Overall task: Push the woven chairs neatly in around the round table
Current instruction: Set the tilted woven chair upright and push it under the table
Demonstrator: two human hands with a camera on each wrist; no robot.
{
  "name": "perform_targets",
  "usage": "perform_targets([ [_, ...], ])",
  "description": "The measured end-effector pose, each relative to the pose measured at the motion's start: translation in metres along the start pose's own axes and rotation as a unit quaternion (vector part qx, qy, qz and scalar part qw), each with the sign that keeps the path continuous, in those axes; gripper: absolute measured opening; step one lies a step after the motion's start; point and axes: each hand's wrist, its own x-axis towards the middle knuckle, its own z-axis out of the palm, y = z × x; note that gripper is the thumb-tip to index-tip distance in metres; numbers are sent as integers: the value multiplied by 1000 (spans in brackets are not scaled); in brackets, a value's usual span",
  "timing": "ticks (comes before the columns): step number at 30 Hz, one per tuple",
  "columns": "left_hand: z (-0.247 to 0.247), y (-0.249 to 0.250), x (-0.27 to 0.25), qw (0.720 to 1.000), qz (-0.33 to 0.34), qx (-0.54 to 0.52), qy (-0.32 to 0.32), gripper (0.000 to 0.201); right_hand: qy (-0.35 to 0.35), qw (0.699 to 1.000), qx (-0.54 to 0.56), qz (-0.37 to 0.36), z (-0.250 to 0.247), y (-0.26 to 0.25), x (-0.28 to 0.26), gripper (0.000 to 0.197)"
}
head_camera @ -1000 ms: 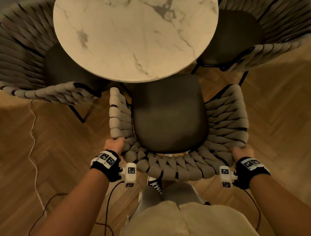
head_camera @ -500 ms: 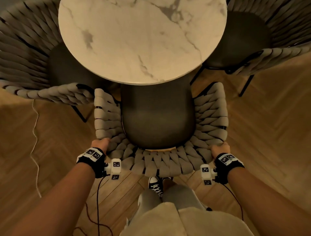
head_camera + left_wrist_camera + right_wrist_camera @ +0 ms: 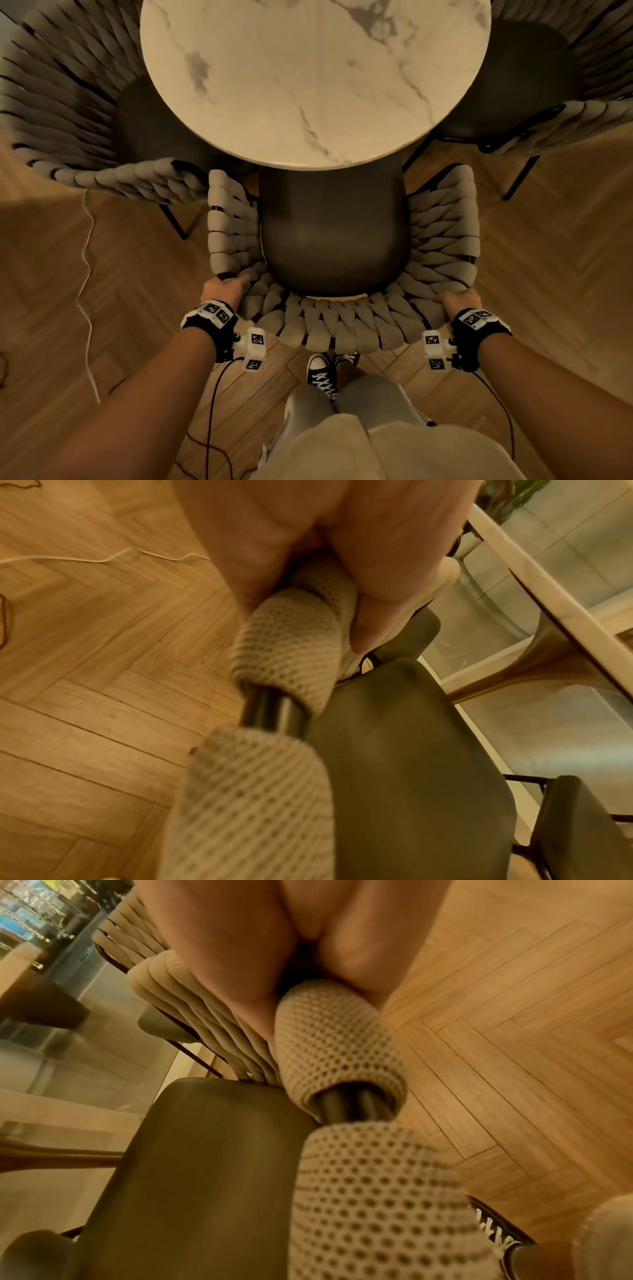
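Woven chairs count three around one round marble bench, and I have my left hand and right hand with fingers clamped on the back rim of the near chair, its seat front under the bench edge.

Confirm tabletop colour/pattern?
The round table top is white marble with grey veining, tinted warm by the lighting. Shows best in the head view.
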Motion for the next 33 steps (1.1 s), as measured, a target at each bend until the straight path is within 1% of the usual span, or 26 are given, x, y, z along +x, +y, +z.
perform_targets([
  [1,1,-9,9,1000,3,2,1,87,0,1000,11,-4,0,0,-2,64],
  [2,3,-18,17,1000,7,4,-2,90,-1,1000,14,-9,0,1,-4,64],
  [4,3,-25,18,1000,5,10,-6,87,-2,1000,10,-6,-2,4,-12,64],
  [6,-3,-23,-1,1000,7,15,-11,80,-2,1000,16,3,-4,14,-15,64],
  [7,-4,-28,-1,1000,3,21,-18,76,-2,1000,21,6,-4,19,-18,63],
  [8,-6,-31,-4,999,0,25,-24,75,-3,1000,21,4,-4,26,-20,62],
  [10,-13,-41,-6,999,-10,29,-27,80,-4,1000,21,5,1,37,-27,59],
  [11,-15,-48,-5,999,-12,32,-23,80,-5,1000,19,6,5,43,-30,57],
  [14,-20,-53,-24,998,-3,55,2,69,-5,1000,7,-6,16,53,-33,51],
  [16,-18,-52,-29,998,13,55,7,64,-4,1000,-1,-20,18,46,-36,49],
  [20,-9,-35,-28,998,25,51,-1,55,4,1000,3,-10,12,26,-36,58],
  [24,-3,-30,-26,996,18,82,27,46,12,1000,3,1,12,25,-32,55],
  [31,-15,-20,-11,997,21,67,34,45,9,999,47,0,28,21,-40,45],
  [33,-21,-19,-10,996,26,75,42,45,2,999,40,-10,33,21,-44,43],
])
